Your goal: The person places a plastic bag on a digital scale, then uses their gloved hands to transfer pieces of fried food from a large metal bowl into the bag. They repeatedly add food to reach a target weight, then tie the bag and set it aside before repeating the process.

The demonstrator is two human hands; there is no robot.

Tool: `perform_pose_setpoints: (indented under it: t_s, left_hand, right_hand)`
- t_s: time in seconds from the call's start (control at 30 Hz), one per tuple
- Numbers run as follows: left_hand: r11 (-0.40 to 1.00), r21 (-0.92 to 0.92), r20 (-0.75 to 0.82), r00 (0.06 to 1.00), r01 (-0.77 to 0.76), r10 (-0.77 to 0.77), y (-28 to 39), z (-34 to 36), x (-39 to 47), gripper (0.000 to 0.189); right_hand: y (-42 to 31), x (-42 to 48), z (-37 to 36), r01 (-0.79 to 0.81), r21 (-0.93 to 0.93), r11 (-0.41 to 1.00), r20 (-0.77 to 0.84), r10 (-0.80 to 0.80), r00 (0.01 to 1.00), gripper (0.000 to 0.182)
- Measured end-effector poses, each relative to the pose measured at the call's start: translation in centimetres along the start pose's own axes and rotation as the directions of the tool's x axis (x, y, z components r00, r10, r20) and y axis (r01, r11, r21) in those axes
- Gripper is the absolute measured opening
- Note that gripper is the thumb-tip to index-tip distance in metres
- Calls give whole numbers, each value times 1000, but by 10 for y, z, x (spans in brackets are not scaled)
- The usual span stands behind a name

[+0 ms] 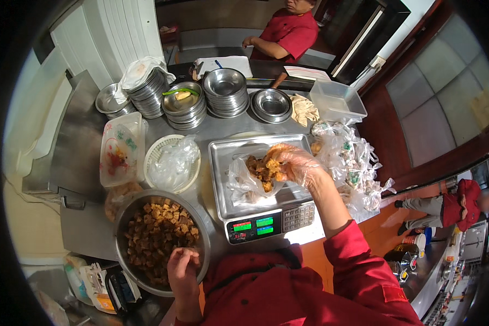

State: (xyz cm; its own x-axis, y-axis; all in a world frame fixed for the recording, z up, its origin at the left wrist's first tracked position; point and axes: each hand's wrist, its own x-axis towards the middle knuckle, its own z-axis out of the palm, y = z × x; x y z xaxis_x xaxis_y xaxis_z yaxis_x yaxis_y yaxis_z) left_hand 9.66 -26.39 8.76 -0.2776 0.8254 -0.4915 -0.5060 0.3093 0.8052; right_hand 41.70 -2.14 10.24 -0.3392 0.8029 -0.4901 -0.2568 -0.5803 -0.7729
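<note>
My right hand (295, 165), in a clear plastic glove, holds browned food cubes (272, 168) at the mouth of a clear plastic bag (242, 183). That bag lies on the steel tray (222, 203) of a digital weighing scale, whose lit display (253, 228) and keypad face me. More cubes show in the bag, partly hidden by the hand. To the left stands a large metal bowl (121, 254) with many browned cubes (159, 236) in it. Over its near right side is my bare left hand (184, 265), fingers curled in, with nothing visible in them.
Tied plastic bags (346, 159) crowd the scale's right. Stacked metal bowls (226, 89), a clear plastic bin (338, 100) and a cloth (304, 109) line the back. A basket (148, 157) and a stained tub (118, 159) stand left. One person (287, 30) is beyond the counter, another (452, 208) at right.
</note>
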Motion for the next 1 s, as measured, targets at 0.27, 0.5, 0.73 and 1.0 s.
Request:
perform_pose_setpoints:
  t_s: [0.27,0.5,0.73,1.0]
  left_hand:
    - [999,-25,-105,994,30,-32,2,19,-9,9]
    - [993,-115,-68,998,-12,4,-9,19,-1,7]
    - [994,78,-47,995,-79,83,13,45,6,7]
    - [81,765,466,637,-639,614,28,104,52,31]
  right_hand:
    - [-8,3,-6,18,37,999,131,-23,991,28]
    - [-37,-27,10,120,87,989,195,-135,971,30]
    - [-34,-36,2,166,210,964,177,-204,963,33]
    - [-27,-74,-16,212,402,891,196,-310,930,36]
